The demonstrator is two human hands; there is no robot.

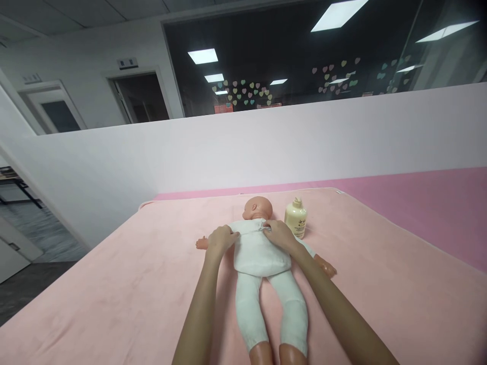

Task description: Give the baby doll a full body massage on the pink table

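A baby doll (262,253) with a white cloth torso, pale cloth legs and brown plastic head and limbs lies on a pink blanket. Its head is turned to the left, and its feet run out of view at the bottom. My left hand (222,239) is closed over the doll's left-side shoulder and upper arm, thumb on the torso's edge. On the other side, my right hand (280,234) rests at the upper torso, fingers curled on the cloth near the neck. Just beyond that hand stands a pale yellow pump bottle (296,218), upright.
The pink blanket (133,274) covers the broad table surface. A low white wall (243,147) with a pink lower band (429,203) borders the far side. Above it is a dark window (289,61) with heart stickers. Doors (142,99) stand at the left.
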